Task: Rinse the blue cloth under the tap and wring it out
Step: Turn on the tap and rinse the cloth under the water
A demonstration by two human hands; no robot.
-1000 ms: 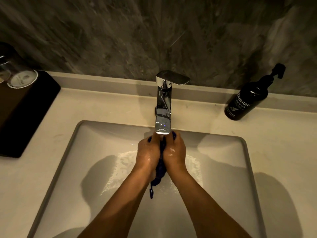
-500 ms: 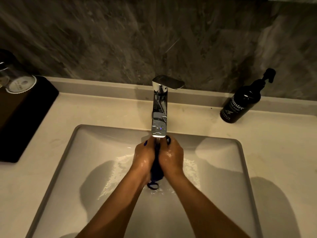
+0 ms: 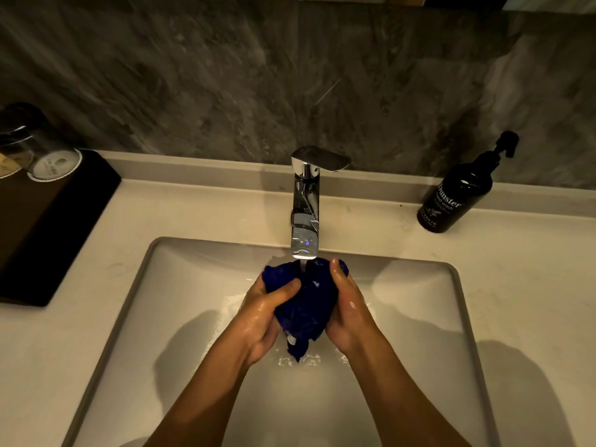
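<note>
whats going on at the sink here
A person is rinsing a blue cloth under the tap. Water runs from the spout onto the bunched cloth, which is held over the sink. The left hand grips it from one side with the thumb across the top, and the right hand grips the other side. Both hands look wet. The cloth is soaked and loosely bunched, not yet twisted tight. A dark hand wash bottle stands on the counter to the right.

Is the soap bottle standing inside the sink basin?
No, the soap bottle stands on the counter behind the right corner of the sink.
</note>
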